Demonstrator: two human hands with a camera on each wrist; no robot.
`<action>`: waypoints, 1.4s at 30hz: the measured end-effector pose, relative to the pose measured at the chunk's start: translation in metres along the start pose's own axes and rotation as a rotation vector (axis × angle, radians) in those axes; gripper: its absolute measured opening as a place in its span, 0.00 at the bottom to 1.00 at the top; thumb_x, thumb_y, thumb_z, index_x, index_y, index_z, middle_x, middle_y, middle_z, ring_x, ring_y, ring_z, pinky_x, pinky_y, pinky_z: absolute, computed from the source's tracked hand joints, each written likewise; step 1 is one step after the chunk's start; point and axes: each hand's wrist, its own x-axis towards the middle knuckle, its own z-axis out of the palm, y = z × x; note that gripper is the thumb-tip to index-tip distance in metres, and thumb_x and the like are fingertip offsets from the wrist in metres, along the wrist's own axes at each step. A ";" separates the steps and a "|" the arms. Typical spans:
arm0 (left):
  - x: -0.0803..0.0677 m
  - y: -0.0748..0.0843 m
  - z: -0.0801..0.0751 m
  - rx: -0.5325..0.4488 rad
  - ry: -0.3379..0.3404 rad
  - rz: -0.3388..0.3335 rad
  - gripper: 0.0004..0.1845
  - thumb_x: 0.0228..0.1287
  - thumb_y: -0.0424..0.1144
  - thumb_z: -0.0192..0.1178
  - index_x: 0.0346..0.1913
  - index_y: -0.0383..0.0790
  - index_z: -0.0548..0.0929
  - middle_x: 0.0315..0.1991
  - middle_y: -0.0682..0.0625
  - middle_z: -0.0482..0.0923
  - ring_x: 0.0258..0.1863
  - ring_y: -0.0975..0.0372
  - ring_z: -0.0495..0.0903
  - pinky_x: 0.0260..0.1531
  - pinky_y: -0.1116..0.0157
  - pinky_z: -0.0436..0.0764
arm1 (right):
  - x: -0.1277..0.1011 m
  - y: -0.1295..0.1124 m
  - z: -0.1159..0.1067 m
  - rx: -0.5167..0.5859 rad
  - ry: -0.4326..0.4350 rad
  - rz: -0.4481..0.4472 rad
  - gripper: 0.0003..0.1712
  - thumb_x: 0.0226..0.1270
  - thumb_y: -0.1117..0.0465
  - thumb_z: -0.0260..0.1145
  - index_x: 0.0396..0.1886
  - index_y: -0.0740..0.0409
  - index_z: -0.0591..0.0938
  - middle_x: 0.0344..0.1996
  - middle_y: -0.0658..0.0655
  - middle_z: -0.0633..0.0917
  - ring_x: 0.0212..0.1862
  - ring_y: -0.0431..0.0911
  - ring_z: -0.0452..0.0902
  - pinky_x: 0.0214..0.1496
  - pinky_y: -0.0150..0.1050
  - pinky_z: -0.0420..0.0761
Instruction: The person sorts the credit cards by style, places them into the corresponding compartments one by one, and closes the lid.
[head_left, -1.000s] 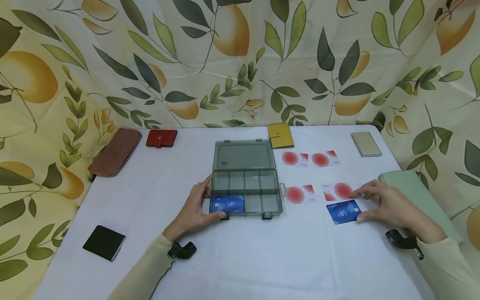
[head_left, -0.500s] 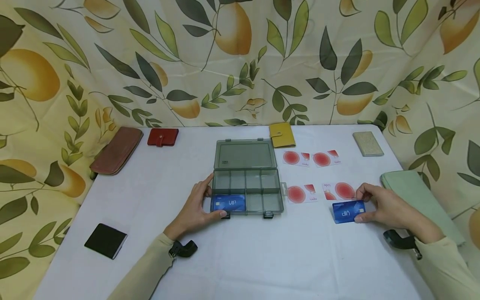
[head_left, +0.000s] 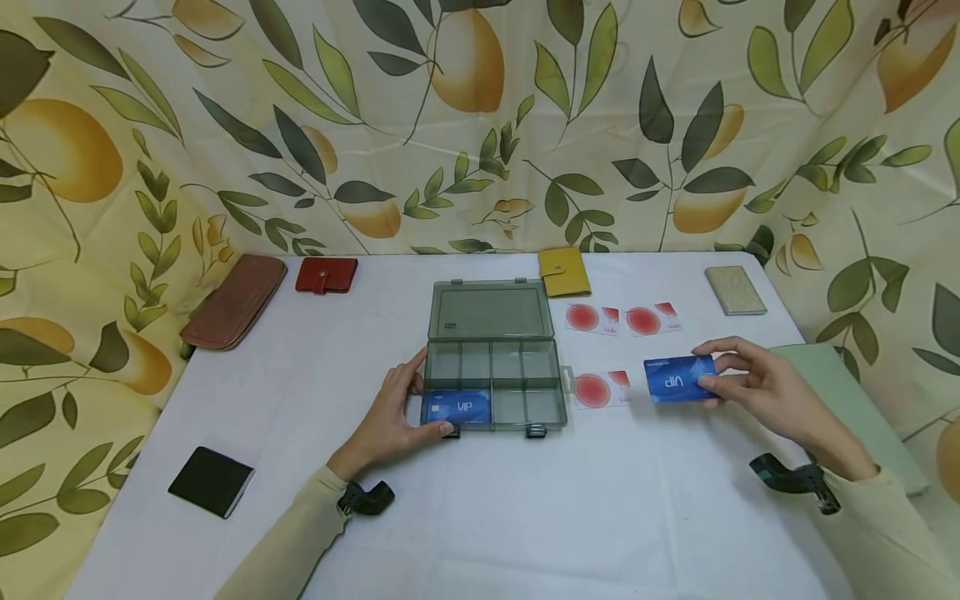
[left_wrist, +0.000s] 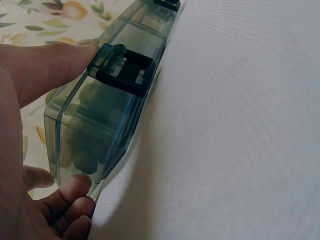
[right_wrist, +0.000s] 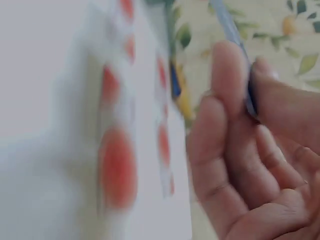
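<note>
My left hand (head_left: 390,417) holds the near left corner of a clear grey divided plastic box (head_left: 491,310), thumb by a black latch (left_wrist: 130,70) and fingers at the side. The box lies with its lid folded back. One blue VIP card (head_left: 459,407) is in its front left compartment; the other compartments show no cards. Between thumb and fingers my right hand (head_left: 765,396) pinches a second blue VIP card (head_left: 675,379), lettering upside down, raised above the table. That card is seen edge-on in the right wrist view. A red-and-white card (head_left: 603,390) lies between box and hand.
Two more red-and-white cards (head_left: 652,319) lie behind, near a yellow wallet (head_left: 565,272). A mint-green wallet (head_left: 832,375) is under the right forearm. Beige (head_left: 735,290), red (head_left: 326,275), brown (head_left: 234,304) and black (head_left: 212,482) wallets lie around the table's sides.
The right hand has picked the blue card up off the table and moved it up and left, now covering another red-and-white card. The left hand and box stay put.
</note>
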 end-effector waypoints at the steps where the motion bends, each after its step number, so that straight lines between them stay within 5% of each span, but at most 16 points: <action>1: 0.000 0.000 0.000 0.000 0.001 0.001 0.60 0.53 0.51 0.78 0.84 0.35 0.56 0.46 0.45 0.71 0.49 0.56 0.65 0.48 0.58 0.67 | 0.002 -0.006 0.003 0.011 0.017 0.022 0.27 0.72 0.73 0.69 0.68 0.60 0.76 0.42 0.45 0.85 0.36 0.41 0.90 0.41 0.30 0.87; 7: 0.001 -0.003 0.001 0.004 0.003 0.006 0.60 0.53 0.51 0.78 0.84 0.35 0.56 0.46 0.46 0.71 0.49 0.56 0.65 0.48 0.58 0.67 | 0.018 -0.036 0.025 0.056 0.040 0.034 0.40 0.66 0.71 0.76 0.77 0.62 0.72 0.49 0.39 0.84 0.46 0.33 0.88 0.46 0.26 0.85; 16: 0.001 -0.005 0.000 0.000 0.010 0.016 0.60 0.53 0.50 0.78 0.84 0.34 0.57 0.45 0.46 0.70 0.48 0.56 0.65 0.48 0.59 0.67 | 0.057 -0.062 0.075 0.034 0.068 -0.148 0.35 0.55 0.72 0.82 0.65 0.68 0.82 0.43 0.50 0.87 0.41 0.37 0.85 0.50 0.22 0.82; 21: 0.001 -0.006 -0.001 -0.004 0.006 0.006 0.60 0.53 0.51 0.79 0.84 0.35 0.57 0.46 0.46 0.70 0.49 0.56 0.65 0.49 0.58 0.67 | 0.079 -0.073 0.110 0.065 -0.018 -0.159 0.35 0.50 0.66 0.87 0.61 0.61 0.86 0.51 0.59 0.89 0.44 0.45 0.85 0.51 0.34 0.86; 31: 0.001 -0.006 0.000 -0.012 -0.007 -0.009 0.61 0.54 0.53 0.79 0.84 0.36 0.56 0.46 0.46 0.71 0.49 0.57 0.64 0.48 0.58 0.67 | 0.113 -0.096 0.183 -0.037 -0.097 -0.267 0.35 0.43 0.52 0.92 0.55 0.49 0.90 0.61 0.54 0.86 0.65 0.53 0.78 0.60 0.58 0.81; 42: 0.000 -0.006 0.000 -0.018 -0.008 -0.011 0.61 0.54 0.48 0.80 0.85 0.36 0.55 0.47 0.45 0.71 0.50 0.55 0.66 0.52 0.55 0.69 | 0.121 -0.109 0.215 -0.185 -0.211 -0.235 0.36 0.48 0.45 0.89 0.57 0.48 0.88 0.65 0.57 0.82 0.70 0.59 0.72 0.70 0.68 0.72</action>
